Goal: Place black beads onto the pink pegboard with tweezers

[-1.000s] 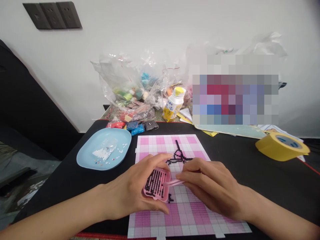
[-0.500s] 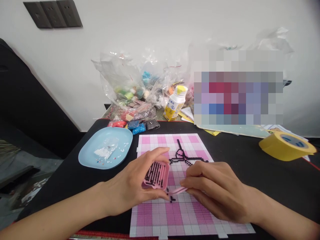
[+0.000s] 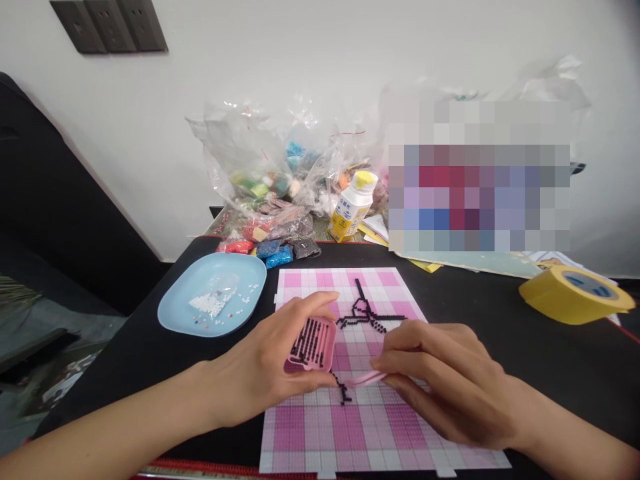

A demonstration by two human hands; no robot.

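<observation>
My left hand (image 3: 273,363) grips a small pink tray (image 3: 327,343) between thumb and fingers, over the left part of the pegboard. Rows of black beads lie in the tray's grooves. In my right hand (image 3: 440,380) are pink tweezers (image 3: 367,379), pinched by the fingers, their tips pointing left, close to a short line of black beads (image 3: 343,393). Whether the tips hold a bead is too small to tell. The pink and white checked pegboard (image 3: 295,427) lies beneath both hands. Farther up on it, more black beads (image 3: 367,310) form branching lines.
On the left sits a blue plate (image 3: 175,303) with white beads and a small bag. Behind the board are bead packets (image 3: 280,257), clear plastic bags (image 3: 245,147) and a yellow-white bottle (image 3: 353,207). A yellow tape roll (image 3: 555,297) lies at the right.
My right hand and the tweezers have shifted slightly right, away from the tray. My left hand with the tray has moved up a little, showing more of the lower bead line.
</observation>
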